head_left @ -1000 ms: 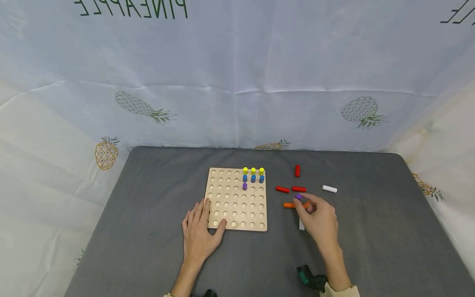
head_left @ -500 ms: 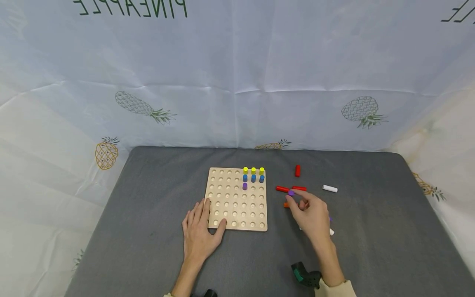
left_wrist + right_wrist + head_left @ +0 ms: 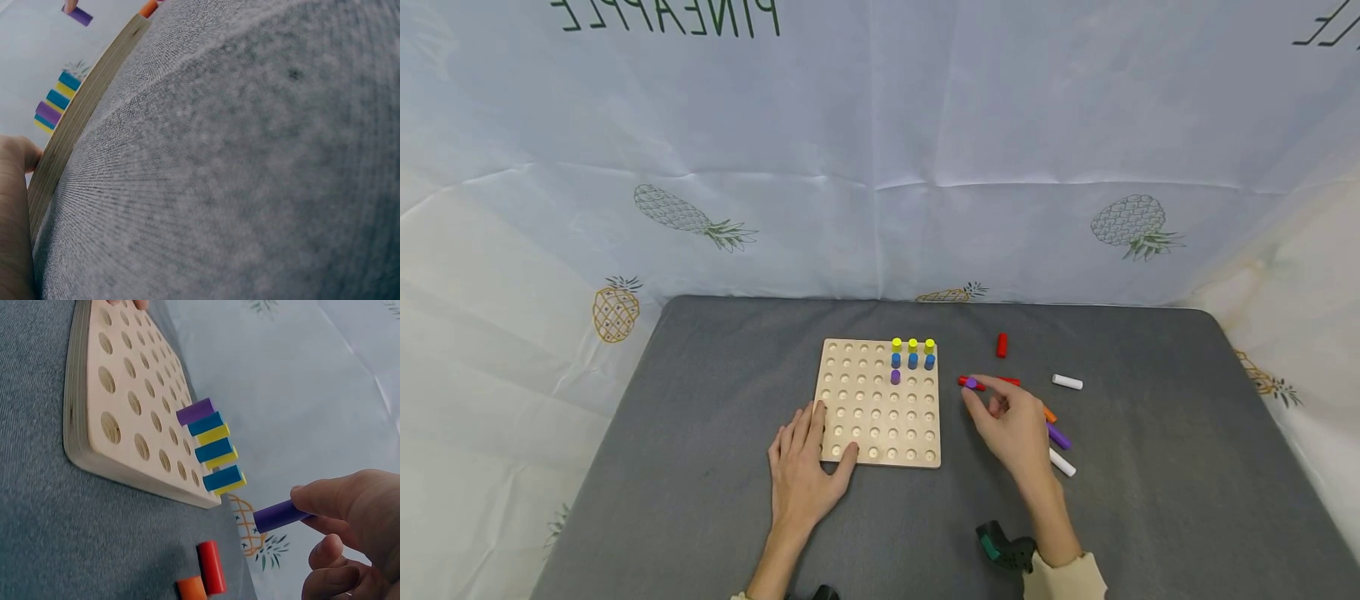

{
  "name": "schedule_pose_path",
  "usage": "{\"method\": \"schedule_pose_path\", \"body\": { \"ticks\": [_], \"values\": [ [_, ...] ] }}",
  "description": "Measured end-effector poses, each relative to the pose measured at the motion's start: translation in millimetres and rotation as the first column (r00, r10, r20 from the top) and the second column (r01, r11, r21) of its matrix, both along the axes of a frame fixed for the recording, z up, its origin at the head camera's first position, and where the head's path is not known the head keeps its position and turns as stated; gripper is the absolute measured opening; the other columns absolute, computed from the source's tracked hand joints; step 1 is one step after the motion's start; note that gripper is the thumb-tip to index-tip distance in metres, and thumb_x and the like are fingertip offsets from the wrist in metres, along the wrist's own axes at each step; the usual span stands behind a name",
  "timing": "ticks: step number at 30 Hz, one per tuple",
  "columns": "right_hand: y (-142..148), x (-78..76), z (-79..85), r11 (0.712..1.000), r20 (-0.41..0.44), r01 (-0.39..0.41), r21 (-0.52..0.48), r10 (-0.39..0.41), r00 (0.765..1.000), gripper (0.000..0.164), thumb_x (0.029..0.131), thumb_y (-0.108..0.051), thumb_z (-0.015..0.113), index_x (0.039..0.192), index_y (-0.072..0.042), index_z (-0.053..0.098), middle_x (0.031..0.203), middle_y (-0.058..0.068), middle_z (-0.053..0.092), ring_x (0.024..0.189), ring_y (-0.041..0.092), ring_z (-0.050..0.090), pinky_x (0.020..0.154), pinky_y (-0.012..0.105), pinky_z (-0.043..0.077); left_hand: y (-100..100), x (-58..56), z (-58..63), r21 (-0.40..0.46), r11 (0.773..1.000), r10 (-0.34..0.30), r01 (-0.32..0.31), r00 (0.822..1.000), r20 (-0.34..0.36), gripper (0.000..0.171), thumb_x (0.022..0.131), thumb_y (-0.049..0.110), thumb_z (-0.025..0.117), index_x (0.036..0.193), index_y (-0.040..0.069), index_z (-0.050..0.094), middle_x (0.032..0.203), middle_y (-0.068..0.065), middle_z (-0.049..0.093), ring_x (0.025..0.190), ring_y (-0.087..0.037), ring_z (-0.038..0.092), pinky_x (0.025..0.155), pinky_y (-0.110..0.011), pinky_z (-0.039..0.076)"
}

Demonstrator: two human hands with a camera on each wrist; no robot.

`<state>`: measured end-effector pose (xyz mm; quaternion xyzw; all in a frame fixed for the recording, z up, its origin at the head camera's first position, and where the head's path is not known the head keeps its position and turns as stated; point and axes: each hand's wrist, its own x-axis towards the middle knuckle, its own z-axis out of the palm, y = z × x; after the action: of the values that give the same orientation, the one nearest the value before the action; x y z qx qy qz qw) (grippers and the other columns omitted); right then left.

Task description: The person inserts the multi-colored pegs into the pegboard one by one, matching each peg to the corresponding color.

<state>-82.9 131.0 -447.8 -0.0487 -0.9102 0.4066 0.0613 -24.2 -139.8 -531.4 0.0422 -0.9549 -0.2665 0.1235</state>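
Note:
A wooden pegboard (image 3: 865, 425) with rows of round holes lies on the table. At its back right stand yellow pegs (image 3: 913, 344) and blue pegs (image 3: 912, 361), with a single purple peg (image 3: 895, 377) in front of them. My left hand (image 3: 802, 467) rests on the board's front left corner, fingers along the left edge and thumb on the near edge. To the right of the board, my right hand (image 3: 1013, 425) pinches another purple peg (image 3: 276, 516) between thumb and forefinger, raised off the table; its other fingers are curled.
Loose red pegs (image 3: 1002, 345), white pegs (image 3: 1067, 382), an orange peg (image 3: 1051, 414) and a purple peg (image 3: 1058, 437) lie on the grey table (image 3: 1150, 467) around my right hand. Pineapple-print cloth (image 3: 880, 167) hangs behind the table.
My right hand has moved left toward the board with the purple peg pinched in it, uncovering loose pegs on its right. My left hand has stayed put.

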Motion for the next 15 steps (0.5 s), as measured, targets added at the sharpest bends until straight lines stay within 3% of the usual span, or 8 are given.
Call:
{"method": "schedule_pose_path", "body": {
  "ticks": [15],
  "values": [
    [-20.6, -10.9, 1.6, 0.997, 0.039, -0.068, -0.023, 0.069, 0.997, 0.028, 0.092, -0.023, 0.076, 0.117, -0.010, 0.077, 0.060, -0.001, 0.040, 0.048, 0.012, 0.032, 0.047, 0.022, 0.023, -0.6, -0.1, 1.9, 0.007, 1.000, 0.001, -0.001, 1.000, 0.005, 0.083, 0.088, 0.051, 0.071, 0.155, 0.010, 0.044, 0.157, -0.016, 0.049, 0.146, -0.039, 0.043, 0.118, -0.061, 0.026]
  ]
}}
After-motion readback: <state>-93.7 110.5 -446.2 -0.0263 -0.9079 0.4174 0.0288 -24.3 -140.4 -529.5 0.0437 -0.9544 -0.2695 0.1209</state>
